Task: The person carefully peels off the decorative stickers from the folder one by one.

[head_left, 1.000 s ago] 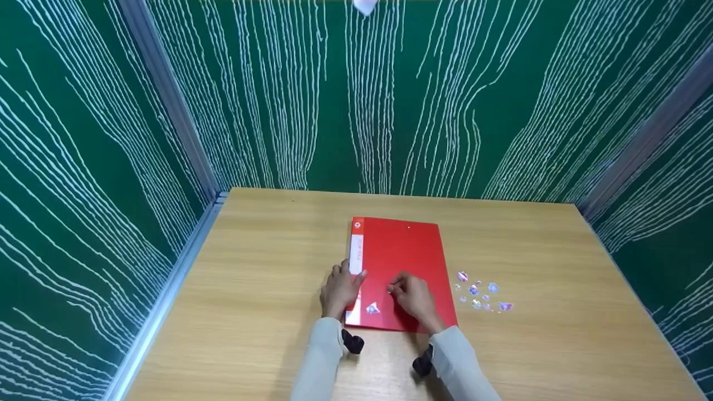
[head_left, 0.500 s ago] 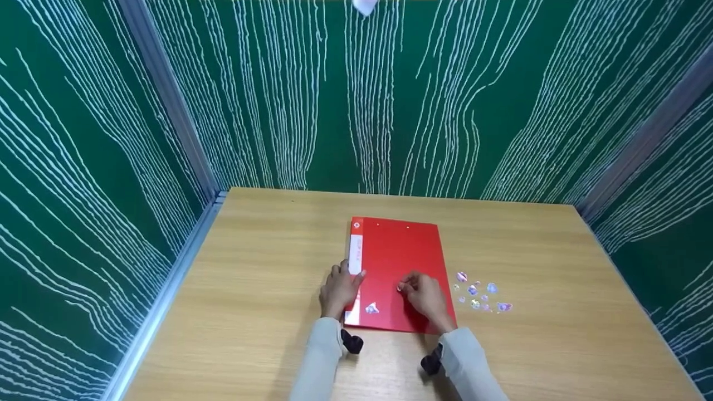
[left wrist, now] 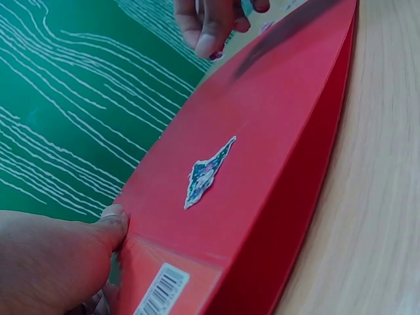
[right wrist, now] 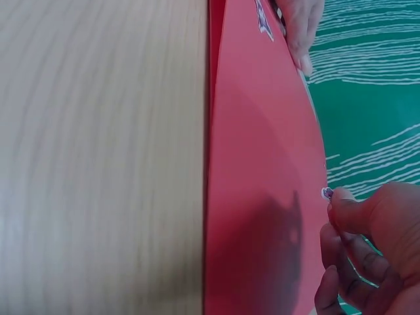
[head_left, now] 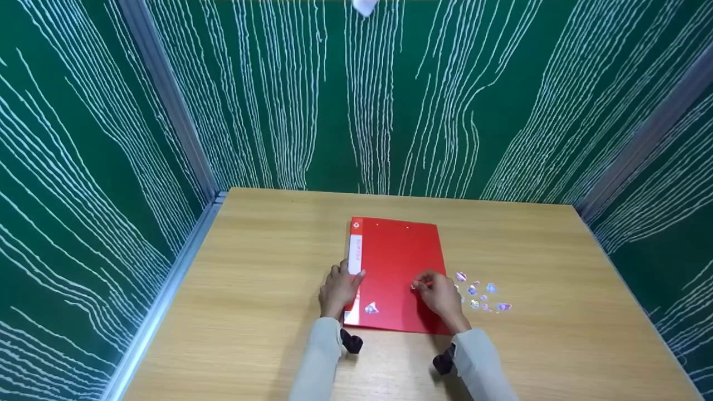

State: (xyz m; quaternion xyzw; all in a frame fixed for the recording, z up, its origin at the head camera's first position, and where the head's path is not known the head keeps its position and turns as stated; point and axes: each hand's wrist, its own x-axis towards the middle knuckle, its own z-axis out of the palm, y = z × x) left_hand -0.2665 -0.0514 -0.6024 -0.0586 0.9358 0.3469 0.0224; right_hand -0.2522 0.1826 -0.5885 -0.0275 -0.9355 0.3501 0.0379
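Observation:
A red folder lies on the table with a white label strip along its left spine. My left hand grips that spine, thumb on the cover and fingers at the outer edge. A shiny patterned sticker sits on the cover's lower left. Over the right half of the cover is my right hand, pinching a small sticker between thumb and index finger. Its other fingers are loosely bent, and its shadow falls on the cover.
Several loose shiny stickers lie scattered on the wooden table just right of the folder. Green walls with wavy white lines enclose the table at the back and sides. A barcode label shows near the spine.
My right hand has moved right across the folder, from near its middle towards its right edge, still pinching the small sticker. The left hand has stayed at the spine.

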